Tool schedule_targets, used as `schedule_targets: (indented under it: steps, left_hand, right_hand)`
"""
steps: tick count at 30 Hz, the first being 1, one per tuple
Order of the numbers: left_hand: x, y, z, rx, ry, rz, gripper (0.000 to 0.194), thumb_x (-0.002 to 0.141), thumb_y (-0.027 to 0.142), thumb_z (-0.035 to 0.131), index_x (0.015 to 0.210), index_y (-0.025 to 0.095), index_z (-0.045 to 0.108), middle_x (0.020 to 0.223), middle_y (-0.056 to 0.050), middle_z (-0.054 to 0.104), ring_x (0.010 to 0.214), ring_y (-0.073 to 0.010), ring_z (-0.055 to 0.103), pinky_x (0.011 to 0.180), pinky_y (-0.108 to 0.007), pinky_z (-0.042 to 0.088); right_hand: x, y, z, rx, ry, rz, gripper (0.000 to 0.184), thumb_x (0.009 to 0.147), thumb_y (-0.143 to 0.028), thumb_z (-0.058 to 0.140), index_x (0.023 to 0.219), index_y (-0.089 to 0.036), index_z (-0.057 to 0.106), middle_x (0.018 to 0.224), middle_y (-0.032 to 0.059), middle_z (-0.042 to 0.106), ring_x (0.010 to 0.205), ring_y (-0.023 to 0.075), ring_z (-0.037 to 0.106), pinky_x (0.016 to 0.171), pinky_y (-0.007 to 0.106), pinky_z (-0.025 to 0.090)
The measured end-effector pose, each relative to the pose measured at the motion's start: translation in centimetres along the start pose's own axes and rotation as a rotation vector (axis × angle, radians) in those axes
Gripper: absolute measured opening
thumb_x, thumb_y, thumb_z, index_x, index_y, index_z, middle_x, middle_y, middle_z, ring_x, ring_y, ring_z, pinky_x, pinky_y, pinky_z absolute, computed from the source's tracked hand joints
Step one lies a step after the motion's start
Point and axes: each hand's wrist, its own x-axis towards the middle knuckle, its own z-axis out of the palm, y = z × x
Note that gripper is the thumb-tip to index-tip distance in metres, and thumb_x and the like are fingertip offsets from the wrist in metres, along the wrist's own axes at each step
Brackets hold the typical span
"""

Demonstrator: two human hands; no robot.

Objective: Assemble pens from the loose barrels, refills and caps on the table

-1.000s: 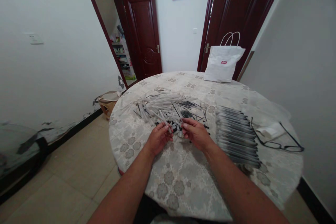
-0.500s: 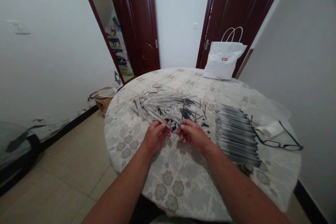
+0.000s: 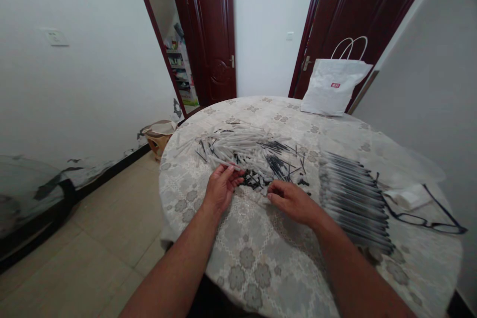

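Note:
My left hand (image 3: 222,186) is closed on a whitish pen barrel (image 3: 232,167) at the near edge of the loose pile. My right hand (image 3: 288,198) is low over the table with its fingers curled together beside some small pale pieces (image 3: 264,190); what lies in its fingertips is too small to make out. Between the hands are small black parts (image 3: 250,179). Behind them spreads a heap of translucent white pen barrels (image 3: 238,144), with thin black refills (image 3: 278,166) at its right side.
A row of pens (image 3: 354,198) lies right of my right arm. Beyond it are black-framed glasses (image 3: 412,218) and a white packet (image 3: 406,196). A white paper bag (image 3: 333,87) stands at the back of the round table, on a flowered cloth (image 3: 257,253).
My right hand has moved right and down, away from my left hand. The upright black refill it held no longer shows in its fingers. The whole view has shifted slightly.

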Motion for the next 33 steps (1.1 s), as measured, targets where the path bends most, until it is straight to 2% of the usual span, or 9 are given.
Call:
schedule_targets:
  steps: [9,20,26,30,33]
  left_hand:
    - [-0.29,-0.02,-0.19,0.007,-0.028,0.0,0.028,0.077,0.03,0.082,0.093,0.016,0.064,0.09,-0.004,0.072,0.08,-0.0166,0.072,0.067,-0.027,0.058]
    - [-0.21,-0.22,-0.6,0.043,-0.009,0.017,0.027,0.078,0.03,0.081,0.093,0.016,0.063,0.086,-0.003,0.071,0.081,-0.0173,0.072,0.067,-0.027,0.058]
    - [-0.54,-0.02,-0.32,0.135,-0.045,-0.035,0.027,0.078,0.031,0.08,0.094,0.015,0.066,0.09,-0.005,0.072,0.076,-0.0163,0.071,0.064,-0.026,0.058]
    - [-0.74,0.08,-0.24,0.135,-0.047,-0.08,0.026,0.076,0.03,0.081,0.092,0.015,0.067,0.09,-0.006,0.073,0.075,-0.0171,0.072,0.062,-0.026,0.059]
    - [-0.95,-0.06,-0.13,0.176,-0.086,-0.12,0.027,0.076,0.029,0.083,0.093,0.014,0.068,0.092,-0.007,0.074,0.08,-0.0206,0.074,0.063,-0.028,0.059]
  right_hand:
    - [0.06,-0.01,0.21,-0.035,-0.042,-0.001,0.01,0.088,-0.024,0.055,0.081,-0.021,0.061,0.075,-0.0018,0.062,0.072,0.0157,0.056,0.064,0.026,0.036]
    - [-0.14,0.2,-0.13,-0.02,-0.018,-0.03,0.01,0.086,-0.024,0.056,0.081,-0.021,0.064,0.074,-0.0018,0.062,0.07,0.0157,0.056,0.063,0.025,0.037]
    - [-0.16,0.06,-0.23,-0.04,-0.032,-0.009,0.011,0.087,-0.024,0.057,0.081,-0.021,0.065,0.074,-0.0017,0.062,0.071,0.0158,0.057,0.064,0.026,0.037]
    - [-0.01,0.44,-0.39,-0.007,0.031,-0.025,0.012,0.089,-0.026,0.057,0.084,-0.021,0.067,0.076,-0.0011,0.065,0.073,0.0164,0.058,0.067,0.026,0.038]
    - [0.34,0.72,0.36,0.084,0.103,-0.005,0.011,0.09,-0.028,0.06,0.089,-0.022,0.07,0.078,-0.0014,0.067,0.072,0.0159,0.058,0.067,0.026,0.04]
